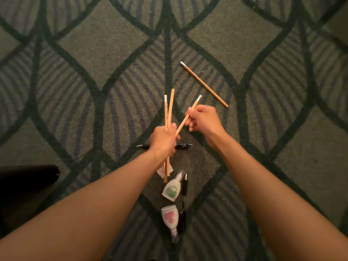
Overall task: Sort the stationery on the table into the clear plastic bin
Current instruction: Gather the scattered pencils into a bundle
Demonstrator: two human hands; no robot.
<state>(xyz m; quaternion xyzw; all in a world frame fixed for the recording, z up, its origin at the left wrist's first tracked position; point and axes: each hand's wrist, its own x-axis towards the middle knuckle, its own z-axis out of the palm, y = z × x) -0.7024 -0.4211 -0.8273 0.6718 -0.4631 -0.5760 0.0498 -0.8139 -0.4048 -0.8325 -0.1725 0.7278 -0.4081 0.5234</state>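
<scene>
My left hand (163, 140) grips two wooden pencils (168, 110) upright in a fist above the patterned carpet. My right hand (203, 119) pinches a third pencil (188, 115), whose lower end reaches my left hand. A fourth pencil (204, 84) lies loose on the carpet, up and to the right. A black pen (183, 145) lies crosswise under my left wrist. Closer to me lie a green correction tape (171, 191), a pink correction tape (170, 219), another black pen (183, 202) and a partly hidden white item (161, 171). No clear bin is in view.
A dark object (26, 185) sits at the left edge. Green patterned carpet (94, 53) fills the rest of the view.
</scene>
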